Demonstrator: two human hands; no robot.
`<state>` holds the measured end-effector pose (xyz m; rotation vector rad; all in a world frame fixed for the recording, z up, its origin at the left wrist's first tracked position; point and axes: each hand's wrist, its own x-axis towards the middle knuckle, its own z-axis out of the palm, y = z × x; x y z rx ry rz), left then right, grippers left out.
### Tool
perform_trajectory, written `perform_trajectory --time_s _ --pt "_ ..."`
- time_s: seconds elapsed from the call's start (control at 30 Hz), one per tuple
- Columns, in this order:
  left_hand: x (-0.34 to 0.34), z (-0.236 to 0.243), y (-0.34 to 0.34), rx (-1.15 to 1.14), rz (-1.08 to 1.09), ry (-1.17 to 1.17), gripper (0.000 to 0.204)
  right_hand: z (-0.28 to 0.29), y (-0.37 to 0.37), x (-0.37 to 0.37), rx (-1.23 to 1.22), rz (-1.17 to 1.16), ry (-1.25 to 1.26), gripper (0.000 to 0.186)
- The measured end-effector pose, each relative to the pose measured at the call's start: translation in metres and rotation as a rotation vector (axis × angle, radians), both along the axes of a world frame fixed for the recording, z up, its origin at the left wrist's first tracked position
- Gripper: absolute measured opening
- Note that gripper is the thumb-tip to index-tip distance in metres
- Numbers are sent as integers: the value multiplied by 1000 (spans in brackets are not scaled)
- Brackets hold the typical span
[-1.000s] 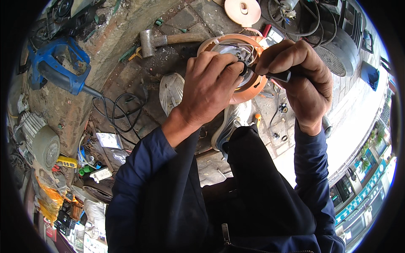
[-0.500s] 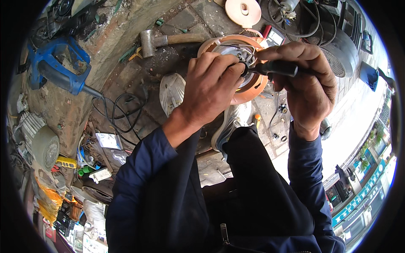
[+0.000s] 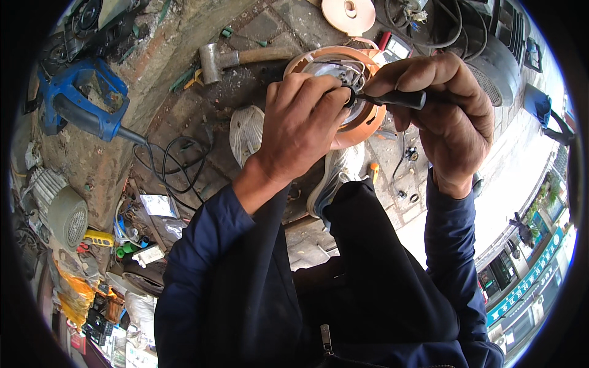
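Observation:
An orange round housing (image 3: 356, 132) with a metal, wired inside (image 3: 331, 67) sits between my shoes. My left hand (image 3: 300, 122) is closed over its left part, fingertips on a small black round part (image 3: 348, 96). My right hand (image 3: 454, 122) grips a black-handled tool (image 3: 405, 98), which looks like a screwdriver, its shaft pointing left at the black part. My fingers hide much of that part and the tool's tip.
A hammer (image 3: 251, 56), pale round lid (image 3: 348, 15), meter (image 3: 396, 48), cables (image 3: 178, 165) and small parts (image 3: 412, 153) lie around. A blue power tool (image 3: 89, 101) and motor (image 3: 67, 214) are at left; another motor (image 3: 491, 80) is at upper right. Street at far right.
My right hand has shifted and rolled, now holding the tool's handle more level, with the thumb and forefinger along it. My left hand stays on the housing. The view has shifted slightly.

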<state>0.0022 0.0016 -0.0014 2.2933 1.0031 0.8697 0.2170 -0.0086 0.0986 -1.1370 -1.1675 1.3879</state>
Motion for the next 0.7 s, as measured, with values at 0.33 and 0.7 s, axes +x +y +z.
perform_trajectory --time_s 0.33,0.7 --pt "-1 -1 1 19 -9 -9 34 -5 5 2 11 31 -67 38" --pt "2 -4 1 45 11 -33 33 -10 7 6 59 103 -34 37"
